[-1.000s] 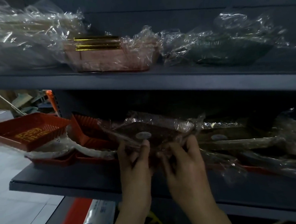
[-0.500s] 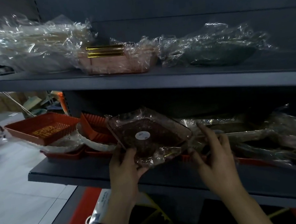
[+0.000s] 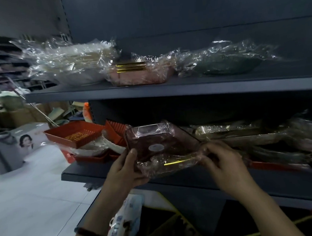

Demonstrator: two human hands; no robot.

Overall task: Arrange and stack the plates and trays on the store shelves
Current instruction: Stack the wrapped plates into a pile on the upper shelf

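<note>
Plastic film is covering the wrapped tray (image 3: pixel 153 145), a dark brown square one with a white sticker (image 3: pixel 156 147) on it, and I am seeing it held tilted over the front of the lower shelf (image 3: pixel 100 171), between the two hands. The left hand (image 3: pixel 125 170) is gripping its near left edge, with the thumb (image 3: pixel 132 153) lying on top and the other fingers curling underneath. The right hand (image 3: pixel 221 161) is pinching the loose film at the tray's right corner between curled fingers (image 3: pixel 208 147). Just beyond the left thumb, red trays (image 3: pixel 74 133) are sitting at the shelf's left end, one leaning on the others. Past the right fingertips, more wrapped trays (image 3: pixel 253 135) are lying in a dim heap, too dark for me to count. Well above both hands, the upper shelf (image 3: pixel 186 87) is carrying wrapped white plates (image 3: pixel 71 66), a pink stack with gold rims (image 3: pixel 141 73) and wrapped green plates (image 3: pixel 226 64). A dark bracelet (image 3: pixel 91 235) is circling the left wrist.
</note>
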